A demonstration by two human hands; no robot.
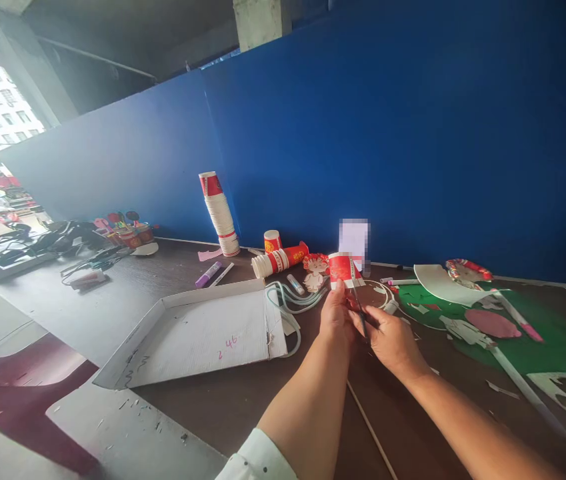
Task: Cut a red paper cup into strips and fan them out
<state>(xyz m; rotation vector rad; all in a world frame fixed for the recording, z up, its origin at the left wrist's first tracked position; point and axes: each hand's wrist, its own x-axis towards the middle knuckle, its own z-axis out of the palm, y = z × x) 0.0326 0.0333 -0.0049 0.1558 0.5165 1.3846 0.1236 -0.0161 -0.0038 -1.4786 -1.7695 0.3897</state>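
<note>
My left hand (335, 313) is closed on a red and white paper cup (341, 267), raised above the table in front of me. Close beside it, my right hand (389, 337) is wrapped round a pair of dark-handled scissors (361, 318). The blades point up along the right side of the cup, though whether they are cutting into the wall I cannot tell. Behind the cup and to its left lies a paper cut-out figure (316, 269) with a red fringe.
A tall stack of paper cups (221, 213) leans near the blue partition (387, 133). Left of my hands lie a shallow white cardboard box (197, 330) and a purple glue stick (209, 274). Paper scraps cover a green mat (503, 340) at right. A red chair (27, 393) stands lower left.
</note>
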